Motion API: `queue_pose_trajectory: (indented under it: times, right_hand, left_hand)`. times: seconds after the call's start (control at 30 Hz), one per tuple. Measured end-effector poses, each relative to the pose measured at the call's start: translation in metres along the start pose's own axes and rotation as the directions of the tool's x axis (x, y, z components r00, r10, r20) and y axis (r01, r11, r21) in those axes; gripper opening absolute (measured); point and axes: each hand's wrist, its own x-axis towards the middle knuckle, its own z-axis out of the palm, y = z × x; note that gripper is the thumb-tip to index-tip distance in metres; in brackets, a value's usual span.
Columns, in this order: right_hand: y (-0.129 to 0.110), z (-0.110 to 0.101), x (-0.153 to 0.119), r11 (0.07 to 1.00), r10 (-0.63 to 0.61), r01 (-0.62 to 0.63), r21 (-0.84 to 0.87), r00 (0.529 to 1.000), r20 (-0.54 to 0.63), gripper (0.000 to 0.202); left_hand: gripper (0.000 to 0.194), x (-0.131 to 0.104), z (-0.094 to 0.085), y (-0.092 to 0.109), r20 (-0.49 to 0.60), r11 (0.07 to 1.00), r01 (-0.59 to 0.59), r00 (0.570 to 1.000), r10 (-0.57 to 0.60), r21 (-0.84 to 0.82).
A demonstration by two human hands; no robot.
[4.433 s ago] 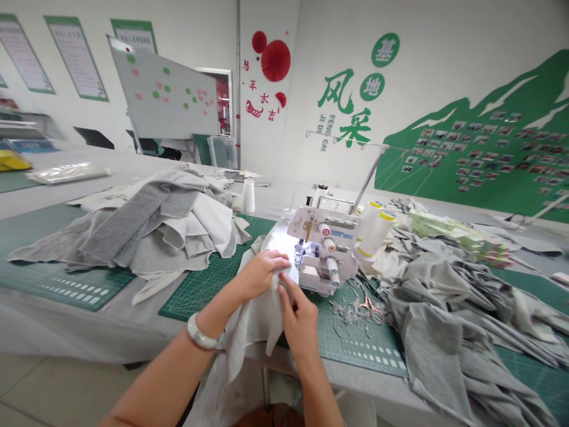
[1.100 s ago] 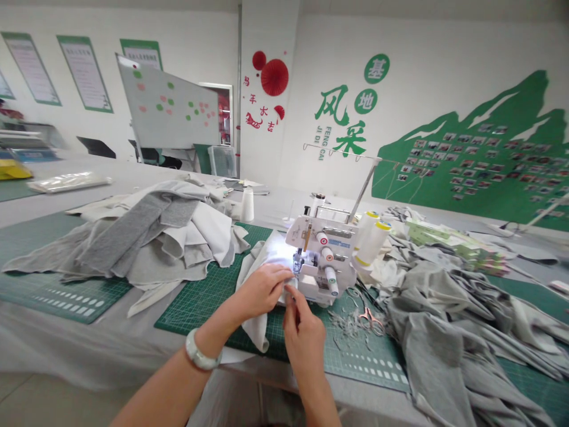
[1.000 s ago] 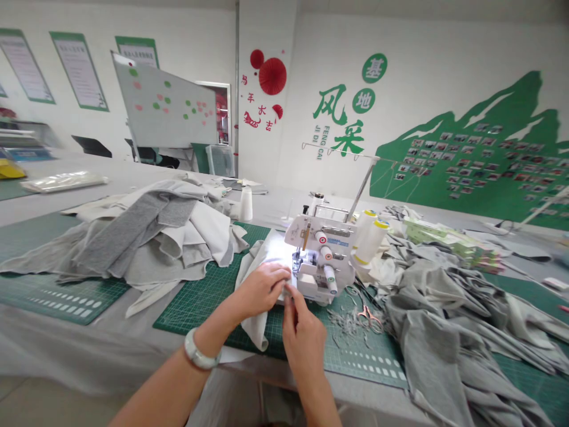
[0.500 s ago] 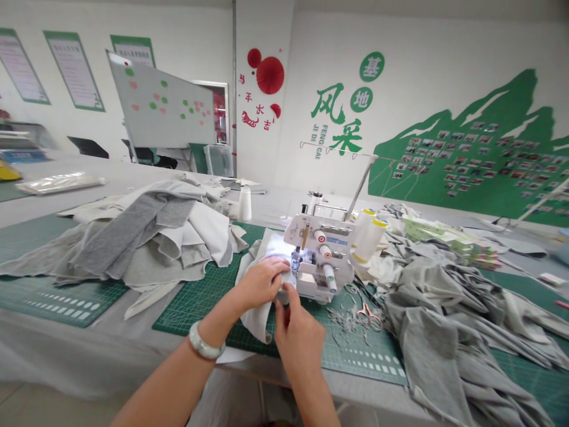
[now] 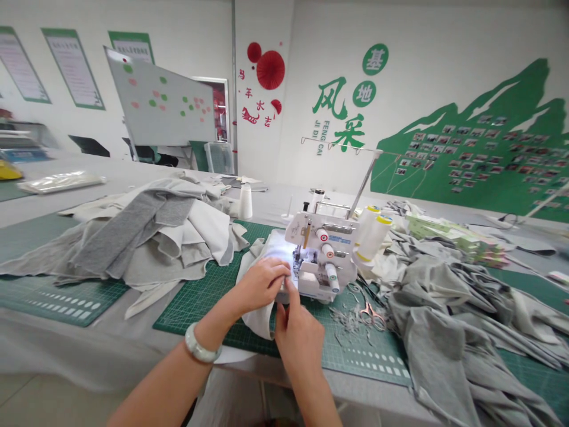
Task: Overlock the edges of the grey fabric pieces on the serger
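A white sewing machine [image 5: 322, 252] with several dials stands on a green cutting mat [image 5: 200, 302], its lamp lighting the needle area. Pale fabric [image 5: 258, 317] lies over the machine's left side and hangs down in front. My left hand [image 5: 263, 283], a bracelet on its wrist, presses on this fabric with its fingers together, just left of the needle. Close beside it, my right hand [image 5: 300, 335] holds the fabric's front edge, index finger on top and thumb below.
Grey and white fabric pieces [image 5: 151, 231] are heaped at the left. More grey fabric [image 5: 444, 320] is piled at the right. Scissors [image 5: 372, 315] and thread scraps lie right of the machine. Thread cones [image 5: 376, 237] stand behind it, another cone [image 5: 245, 203] at its left.
The view has shifted slightly. My left hand's fingers have moved a little toward me and away from the needle, while both hands remain on the fabric.
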Motion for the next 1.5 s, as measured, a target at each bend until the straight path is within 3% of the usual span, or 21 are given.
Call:
queue_pose_trajectory:
  times: [0.3,1.1,1.5]
  right_hand:
    - [-0.001,0.002,0.0,1.0,-0.007,0.007,-0.017,1.0,-0.018,0.046]
    - [-0.016,-0.024,0.014,0.985,0.119,-0.09,-0.145,0.972,0.202,0.053]
    - [-0.012,-0.017,0.014,0.989,0.091,-0.068,-0.135,0.981,0.169,0.054]
  left_hand:
    - [0.028,0.004,0.006,0.0,-0.006,0.995,0.055,0.998,-0.055,0.082]
    - [0.028,0.007,0.005,0.014,0.043,0.922,0.089,0.993,-0.114,0.376]
    - [0.025,0.007,0.005,0.007,0.009,0.951,0.097,0.994,-0.104,0.293]
